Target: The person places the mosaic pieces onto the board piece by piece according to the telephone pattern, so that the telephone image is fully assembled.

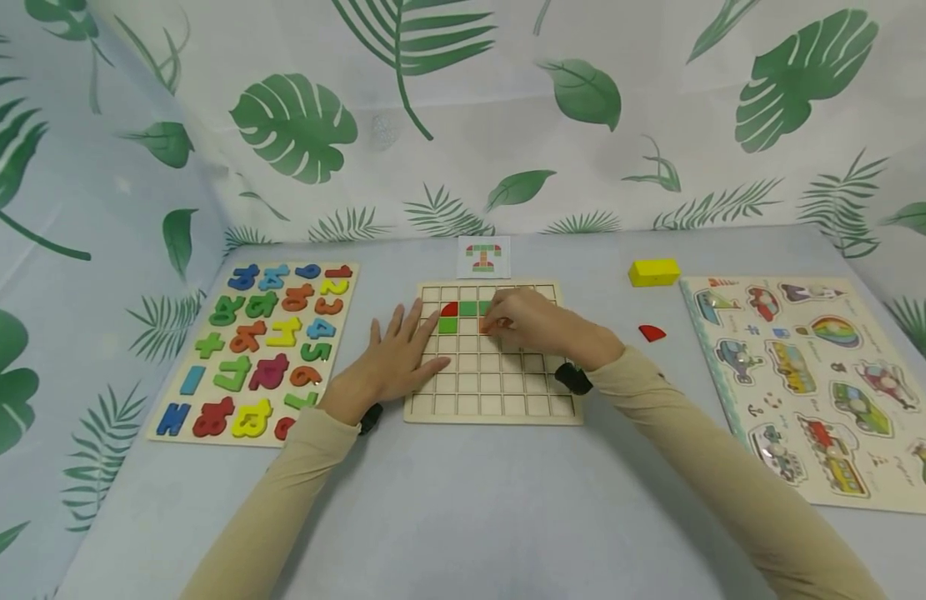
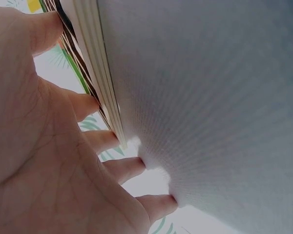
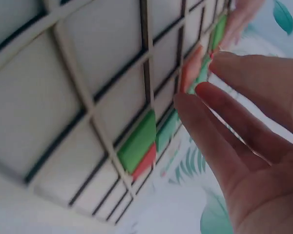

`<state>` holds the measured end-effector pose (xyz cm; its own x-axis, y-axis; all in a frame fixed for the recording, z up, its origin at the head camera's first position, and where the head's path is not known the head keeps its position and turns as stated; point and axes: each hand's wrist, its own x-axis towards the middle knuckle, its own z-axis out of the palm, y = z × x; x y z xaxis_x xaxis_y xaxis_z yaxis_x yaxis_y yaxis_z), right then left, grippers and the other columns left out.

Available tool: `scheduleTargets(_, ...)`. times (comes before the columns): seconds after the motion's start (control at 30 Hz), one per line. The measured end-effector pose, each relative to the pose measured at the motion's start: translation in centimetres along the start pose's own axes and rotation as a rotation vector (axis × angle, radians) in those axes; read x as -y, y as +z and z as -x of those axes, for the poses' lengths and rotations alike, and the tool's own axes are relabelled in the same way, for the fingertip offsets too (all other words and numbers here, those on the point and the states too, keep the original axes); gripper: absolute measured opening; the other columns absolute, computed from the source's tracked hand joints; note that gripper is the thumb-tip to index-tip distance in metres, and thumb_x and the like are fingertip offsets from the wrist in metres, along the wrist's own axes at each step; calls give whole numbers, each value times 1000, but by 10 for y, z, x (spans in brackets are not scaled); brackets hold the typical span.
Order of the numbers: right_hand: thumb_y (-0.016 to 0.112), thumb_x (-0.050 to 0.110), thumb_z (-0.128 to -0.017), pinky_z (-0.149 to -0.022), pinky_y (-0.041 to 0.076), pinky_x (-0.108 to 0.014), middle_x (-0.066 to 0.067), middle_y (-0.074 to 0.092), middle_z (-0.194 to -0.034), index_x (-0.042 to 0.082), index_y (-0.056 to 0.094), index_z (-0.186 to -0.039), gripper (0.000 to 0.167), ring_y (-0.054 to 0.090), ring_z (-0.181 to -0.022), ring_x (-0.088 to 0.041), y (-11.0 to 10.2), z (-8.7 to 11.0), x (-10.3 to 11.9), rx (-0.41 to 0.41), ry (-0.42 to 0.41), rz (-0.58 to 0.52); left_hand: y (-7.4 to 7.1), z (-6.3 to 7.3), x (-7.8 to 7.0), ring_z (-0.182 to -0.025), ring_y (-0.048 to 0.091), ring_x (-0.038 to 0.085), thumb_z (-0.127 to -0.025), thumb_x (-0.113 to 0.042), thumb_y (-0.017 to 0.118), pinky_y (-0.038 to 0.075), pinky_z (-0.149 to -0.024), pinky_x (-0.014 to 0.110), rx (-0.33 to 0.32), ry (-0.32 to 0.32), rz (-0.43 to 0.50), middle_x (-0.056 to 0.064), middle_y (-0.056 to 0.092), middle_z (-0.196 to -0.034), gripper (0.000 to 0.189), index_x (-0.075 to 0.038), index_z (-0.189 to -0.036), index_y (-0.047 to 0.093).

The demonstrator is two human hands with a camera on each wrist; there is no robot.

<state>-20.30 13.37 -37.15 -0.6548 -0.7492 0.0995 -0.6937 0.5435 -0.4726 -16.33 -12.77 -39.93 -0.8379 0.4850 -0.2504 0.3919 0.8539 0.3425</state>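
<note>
A wooden grid board [image 1: 493,404] lies on the table, with flat tiles in its upper cells. My left hand [image 1: 391,358], fingers spread, rests along the board's left edge; the left wrist view shows its fingertips [image 2: 88,105] by that edge. Near it are a red quarter-round tile [image 1: 451,309] and a light green square tile [image 1: 448,325]. My right hand [image 1: 533,321] reaches over the grid, its fingertips at an orange square tile [image 3: 190,68] lying in a cell. Another green tile [image 3: 139,141] and a red tile [image 3: 145,163], hidden by this hand in the head view, appear in the right wrist view.
Behind the board lies a pattern card [image 1: 483,257] with a T shape. A number puzzle [image 1: 200,354] stands left, a vehicle puzzle [image 1: 808,333] right. Between board and vehicle puzzle are a yellow block [image 1: 653,272] and a loose red quarter-round tile [image 1: 652,333].
</note>
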Motion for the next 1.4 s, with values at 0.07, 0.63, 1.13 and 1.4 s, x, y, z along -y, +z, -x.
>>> scheduleTargets(0.07,75,-4,-94,-87,59,-41,-15,73,-106,-5,80,-106,14,72,-98,-30,-6,8,-2,11,1,-43,1,0,0,-158,-7,47,-111,-53,41,-2,-119,73,5,-1,0,21,-8,-173,81,-9,-170,6)
scheduleTargets(0.63,77,-5,-91,-91,59,-44,-4,72,-108,6,81,-109,22,69,-101,-23,-57,90,-31,195,214,-129,4,1,0,-158,-5,47,-110,-52,44,-1,-119,74,-3,-11,-7,22,-6,-174,82,-8,-169,9)
scheduleTargets(1.13,76,-14,-84,-87,59,-39,1,71,-103,6,81,-103,28,67,-96,-19,-48,99,-41,209,213,-123,2,1,0,-158,-5,48,-110,-50,45,-1,-119,75,-18,6,1,23,-5,-173,81,-6,-169,9)
scheduleTargets(1.4,82,-5,-85,-83,60,-39,-2,69,-100,0,80,-103,19,68,-91,-18,-48,101,-47,160,251,-84,2,0,0,-158,-6,47,-110,-51,45,-2,-119,73,-14,1,-2,22,-6,-174,81,-8,-169,8)
